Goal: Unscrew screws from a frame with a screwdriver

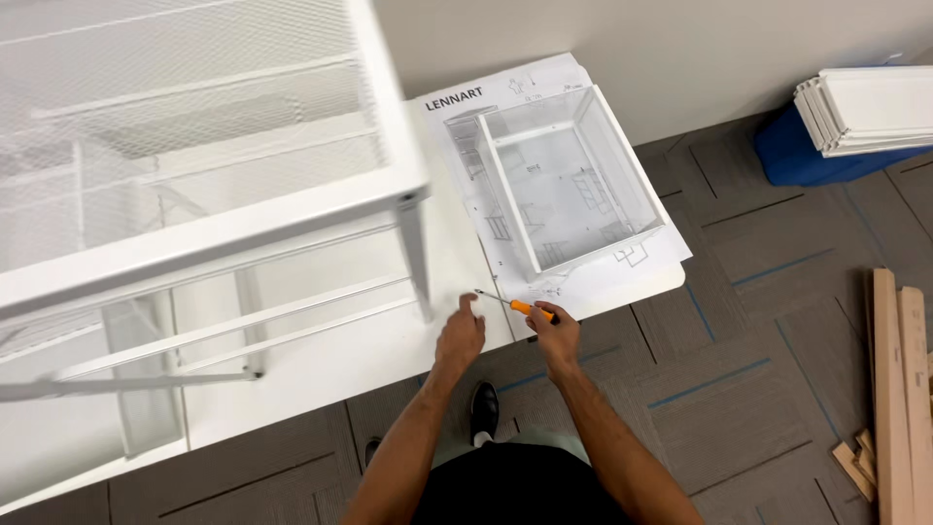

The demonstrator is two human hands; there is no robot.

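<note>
Gripping the orange-handled screwdriver (515, 304), the right hand (557, 335) aims its shaft up-left; the loosely open left hand (460, 338) sits nearer the tip.

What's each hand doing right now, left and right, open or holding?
Left hand: open, fingers loosely curled at the white table edge, holding nothing.
Right hand: closed on the orange-handled screwdriver, tip pointing left.

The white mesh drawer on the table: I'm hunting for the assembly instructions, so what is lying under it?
Under the mesh drawer lies an open instruction sheet with line drawings, resting on the white table. The drawer's frame covers parts of it.
</note>
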